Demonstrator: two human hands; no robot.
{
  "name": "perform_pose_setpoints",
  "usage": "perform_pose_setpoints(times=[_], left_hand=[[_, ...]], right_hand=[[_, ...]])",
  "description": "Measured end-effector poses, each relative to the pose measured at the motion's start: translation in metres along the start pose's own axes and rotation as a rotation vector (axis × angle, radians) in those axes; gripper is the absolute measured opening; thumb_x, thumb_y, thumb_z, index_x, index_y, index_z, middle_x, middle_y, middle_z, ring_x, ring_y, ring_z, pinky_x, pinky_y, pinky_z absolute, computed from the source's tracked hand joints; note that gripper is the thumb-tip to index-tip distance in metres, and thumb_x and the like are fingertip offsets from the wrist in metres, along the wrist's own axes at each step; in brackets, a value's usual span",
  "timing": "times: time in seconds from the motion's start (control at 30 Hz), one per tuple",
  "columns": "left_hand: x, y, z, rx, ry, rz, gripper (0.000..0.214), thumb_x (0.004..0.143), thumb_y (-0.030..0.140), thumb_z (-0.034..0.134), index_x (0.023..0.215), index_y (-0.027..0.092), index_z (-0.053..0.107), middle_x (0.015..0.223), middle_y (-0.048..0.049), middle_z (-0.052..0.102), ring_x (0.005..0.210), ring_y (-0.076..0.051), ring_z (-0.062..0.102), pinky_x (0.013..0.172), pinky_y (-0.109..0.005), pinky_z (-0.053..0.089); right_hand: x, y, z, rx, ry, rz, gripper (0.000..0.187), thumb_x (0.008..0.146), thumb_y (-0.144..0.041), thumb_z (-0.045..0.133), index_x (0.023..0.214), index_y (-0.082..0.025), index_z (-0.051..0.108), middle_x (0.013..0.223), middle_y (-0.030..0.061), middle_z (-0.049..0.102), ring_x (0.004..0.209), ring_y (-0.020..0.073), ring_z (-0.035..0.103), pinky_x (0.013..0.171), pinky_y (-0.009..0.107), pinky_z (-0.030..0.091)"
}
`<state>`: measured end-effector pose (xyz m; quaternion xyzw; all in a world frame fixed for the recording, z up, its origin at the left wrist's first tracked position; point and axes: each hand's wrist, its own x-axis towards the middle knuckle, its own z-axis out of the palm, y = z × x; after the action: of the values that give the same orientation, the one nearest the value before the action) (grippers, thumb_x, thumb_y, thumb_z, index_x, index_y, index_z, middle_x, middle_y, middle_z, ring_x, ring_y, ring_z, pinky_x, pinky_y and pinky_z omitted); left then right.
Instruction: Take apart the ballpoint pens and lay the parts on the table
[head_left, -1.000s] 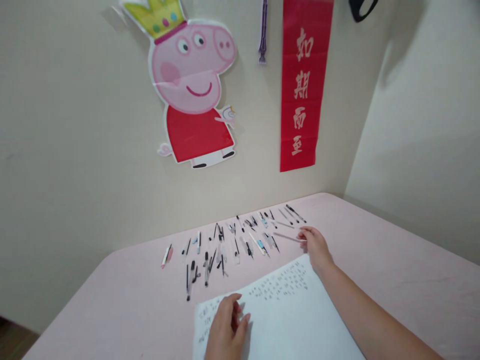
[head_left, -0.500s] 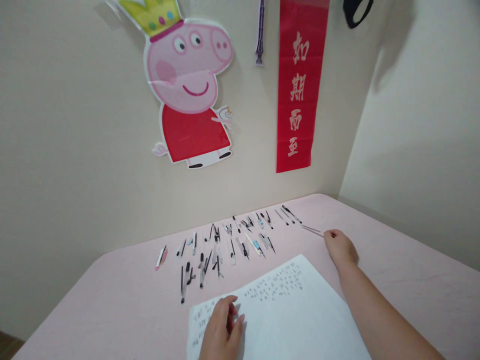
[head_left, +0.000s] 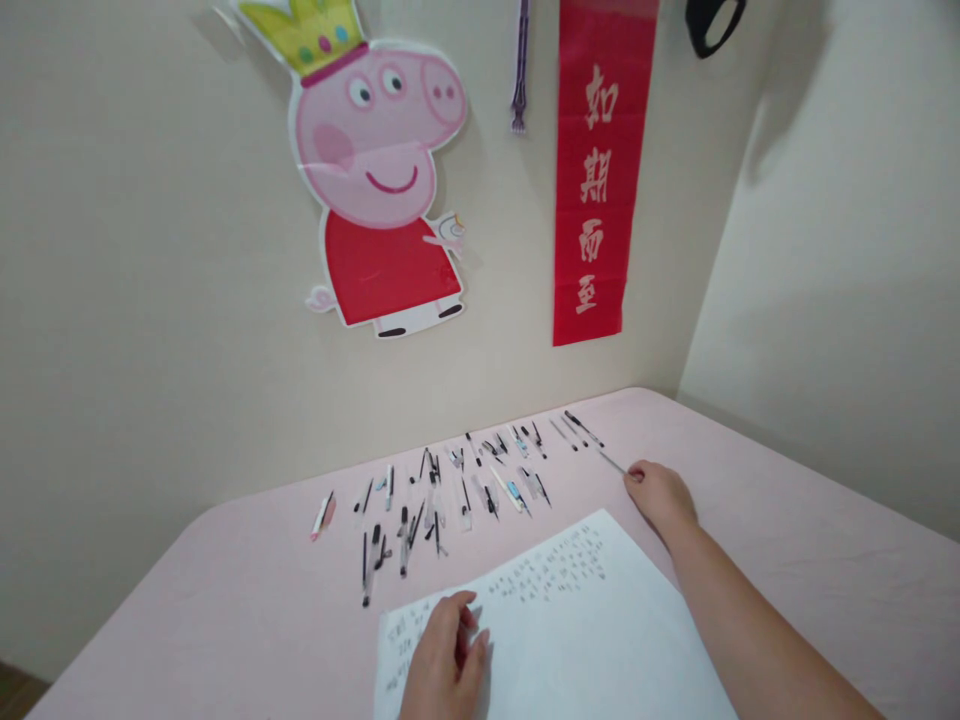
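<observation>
My right hand is at the right of the pen rows, low over the table. Its thumb and fingertips pinch one end of a pen refill, thin and grey, which points away to the upper left. My left hand rests on the left part of a white sheet of paper. Its fingers are loosely curved, thumb apart, with nothing visible in them. Small handwritten marks run along the sheet's top and left edges.
Several pens, caps and parts lie in rows on the pink table. A black capped pen lies at the far right of them. On the wall hang a cartoon pig cutout and a red banner.
My right hand has moved a little to the left with the pen refill, and more of the refill is covered by the fingers. My left hand has stayed still.
</observation>
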<state>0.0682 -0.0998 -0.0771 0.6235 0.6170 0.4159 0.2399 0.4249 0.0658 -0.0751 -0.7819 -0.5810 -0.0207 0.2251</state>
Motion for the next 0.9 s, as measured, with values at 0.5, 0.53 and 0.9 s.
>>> perform_pose_setpoints(times=[0.5, 0.53, 0.9], left_hand=[[0.000, 0.002, -0.001, 0.022, -0.043, 0.009, 0.028, 0.078, 0.036, 0.049, 0.099, 0.019, 0.059, 0.080, -0.0039, 0.062, 0.063, -0.017, 0.054, 0.066, -0.032, 0.045], [0.000, 0.001, -0.001, 0.024, -0.048, 0.011, 0.028, 0.078, 0.035, 0.049, 0.099, 0.019, 0.059, 0.080, -0.0041, 0.062, 0.064, -0.017, 0.055, 0.067, -0.032, 0.045], [-0.001, 0.004, -0.003, 0.080, -0.100, 0.019, 0.021, 0.079, 0.029, 0.048, 0.094, 0.020, 0.060, 0.083, -0.0049, 0.062, 0.072, -0.019, 0.056, 0.071, -0.033, 0.044]], right_hand=[[-0.002, -0.010, 0.001, -0.089, 0.017, -0.123, 0.043, 0.080, -0.030, 0.051, 0.119, -0.015, 0.063, 0.101, 0.0126, 0.064, 0.091, 0.0258, 0.057, 0.080, 0.033, 0.041], [-0.003, -0.012, 0.000, -0.098, 0.031, -0.132, 0.042, 0.081, -0.030, 0.051, 0.118, -0.015, 0.063, 0.102, 0.0128, 0.063, 0.092, 0.0260, 0.056, 0.081, 0.034, 0.040], [-0.030, -0.074, -0.001, 0.258, -0.183, -0.425, 0.019, 0.081, -0.022, 0.046, 0.074, -0.017, 0.063, 0.074, 0.0047, 0.062, 0.067, 0.0158, 0.053, 0.061, 0.025, 0.034]])
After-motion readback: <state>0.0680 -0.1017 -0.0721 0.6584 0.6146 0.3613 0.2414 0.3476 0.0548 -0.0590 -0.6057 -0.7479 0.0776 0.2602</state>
